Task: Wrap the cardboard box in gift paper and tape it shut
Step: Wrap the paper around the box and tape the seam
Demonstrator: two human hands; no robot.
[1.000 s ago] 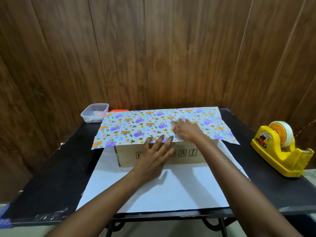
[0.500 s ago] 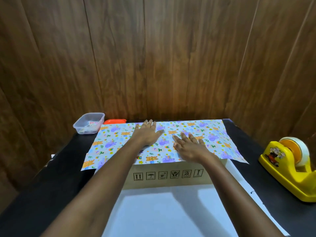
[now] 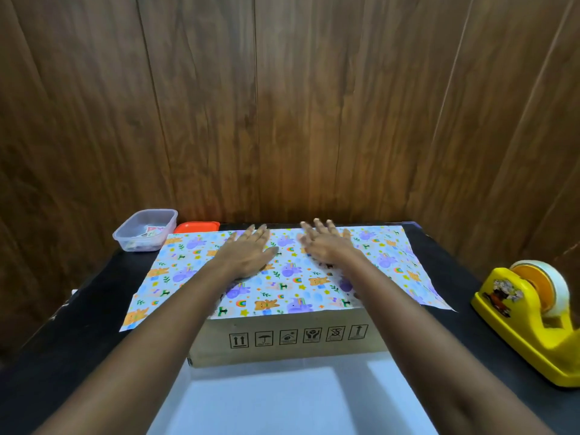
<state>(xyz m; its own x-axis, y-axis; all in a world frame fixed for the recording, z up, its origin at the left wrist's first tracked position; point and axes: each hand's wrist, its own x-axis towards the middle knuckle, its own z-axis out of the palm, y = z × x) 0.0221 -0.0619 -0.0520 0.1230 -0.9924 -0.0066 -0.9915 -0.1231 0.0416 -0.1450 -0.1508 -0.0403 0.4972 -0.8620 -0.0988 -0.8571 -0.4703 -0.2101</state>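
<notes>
So the cardboard box sits mid-worktop on a white sheet, with the gift paper draped over its top and sticking out past both ends. The left hand and right hand both lie flat on the paper near the far edge, fingers straight and a bit apart, gripping nothing. There's a yellow tape dispenser off to the right, and a clear plastic tub and an orange lid back left.

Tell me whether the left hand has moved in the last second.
Yes. The left hand went from the cardboard box's printed front face up onto the gift paper on top, reaching toward the box's far edge.
</notes>
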